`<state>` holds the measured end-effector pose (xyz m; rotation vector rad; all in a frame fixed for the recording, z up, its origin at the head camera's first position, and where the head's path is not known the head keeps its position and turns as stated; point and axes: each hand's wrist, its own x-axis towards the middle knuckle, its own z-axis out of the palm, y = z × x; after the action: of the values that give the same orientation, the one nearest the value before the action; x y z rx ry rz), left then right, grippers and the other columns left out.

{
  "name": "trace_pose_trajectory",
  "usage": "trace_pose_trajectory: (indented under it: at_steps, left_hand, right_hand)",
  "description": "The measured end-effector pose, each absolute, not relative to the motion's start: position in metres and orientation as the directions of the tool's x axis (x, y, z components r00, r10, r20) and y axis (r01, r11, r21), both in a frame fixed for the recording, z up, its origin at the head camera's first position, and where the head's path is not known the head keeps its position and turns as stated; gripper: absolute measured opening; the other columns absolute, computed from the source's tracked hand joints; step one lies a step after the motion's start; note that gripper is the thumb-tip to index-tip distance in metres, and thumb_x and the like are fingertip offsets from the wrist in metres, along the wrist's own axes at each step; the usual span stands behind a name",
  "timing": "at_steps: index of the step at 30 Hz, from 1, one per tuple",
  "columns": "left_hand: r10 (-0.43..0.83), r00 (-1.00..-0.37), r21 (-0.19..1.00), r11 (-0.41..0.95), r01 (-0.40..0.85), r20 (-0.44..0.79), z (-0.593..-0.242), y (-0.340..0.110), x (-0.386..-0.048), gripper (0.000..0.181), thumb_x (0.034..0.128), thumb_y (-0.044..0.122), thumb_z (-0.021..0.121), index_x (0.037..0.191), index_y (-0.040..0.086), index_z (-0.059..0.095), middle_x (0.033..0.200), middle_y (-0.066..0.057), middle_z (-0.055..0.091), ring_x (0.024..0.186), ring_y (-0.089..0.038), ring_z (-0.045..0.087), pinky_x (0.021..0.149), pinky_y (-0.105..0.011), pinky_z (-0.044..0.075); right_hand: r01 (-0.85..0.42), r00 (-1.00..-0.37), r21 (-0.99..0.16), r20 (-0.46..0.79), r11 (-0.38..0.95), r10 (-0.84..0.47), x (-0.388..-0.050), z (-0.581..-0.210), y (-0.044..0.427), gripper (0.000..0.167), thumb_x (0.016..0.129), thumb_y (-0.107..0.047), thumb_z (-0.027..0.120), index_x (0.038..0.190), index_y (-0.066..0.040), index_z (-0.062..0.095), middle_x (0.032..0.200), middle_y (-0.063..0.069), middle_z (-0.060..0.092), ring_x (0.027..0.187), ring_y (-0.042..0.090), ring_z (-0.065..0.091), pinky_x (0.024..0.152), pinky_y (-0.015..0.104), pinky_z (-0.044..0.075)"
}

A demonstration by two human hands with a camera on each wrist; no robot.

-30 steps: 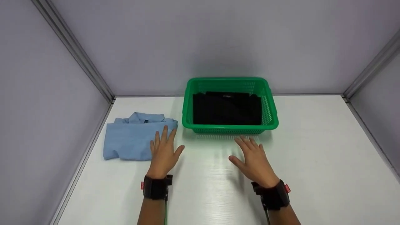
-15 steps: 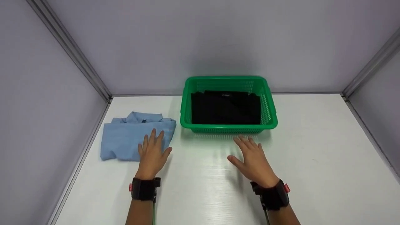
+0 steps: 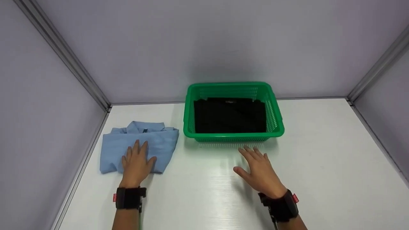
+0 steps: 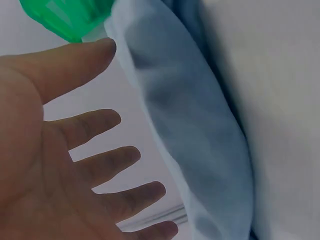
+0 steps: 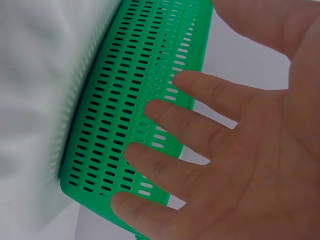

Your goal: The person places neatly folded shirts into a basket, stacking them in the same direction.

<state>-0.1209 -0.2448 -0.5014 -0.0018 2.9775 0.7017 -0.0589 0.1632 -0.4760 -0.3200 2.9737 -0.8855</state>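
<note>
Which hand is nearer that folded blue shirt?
Left. The left hand hovers over the blue shirt; the right hand is off to its right, near the green basket.

Head view high, downward; wrist views close; basket [image 3: 233, 135] shared.

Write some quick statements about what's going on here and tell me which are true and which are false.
1. The black garment lies inside the green basket. True.
2. The left hand is nearer the green basket than the blue shirt. False: in the head view it is over the shirt.
3. The blue shirt lies folded on the white table. True.
4. The right hand grips the blue shirt. False: its fingers are spread and it holds nothing.
5. Each wrist wears a black band. True.
</note>
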Motion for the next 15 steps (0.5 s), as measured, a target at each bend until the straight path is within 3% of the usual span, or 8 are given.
trace_pose_trajectory:
  at_steps: [15]
  left_hand:
    - [-0.044,-0.985,0.419,0.901,-0.112,-0.169,-0.504,-0.288,-0.139,0.075,0.1070,0.037,0.058,0.163,-0.003,0.029,0.171,-0.038,0.006,0.155,-0.066,-0.003,0.117,-0.086,0.001]
  right_hand:
    - [-0.155,-0.983,-0.547,0.005,0.822,-0.182,-0.065,-0.481,0.163,0.063,0.102,-0.038,0.071,0.154,-0.007,0.053,0.161,0.021,0.050,0.153,0.051,0.038,0.118,0.080,0.025]
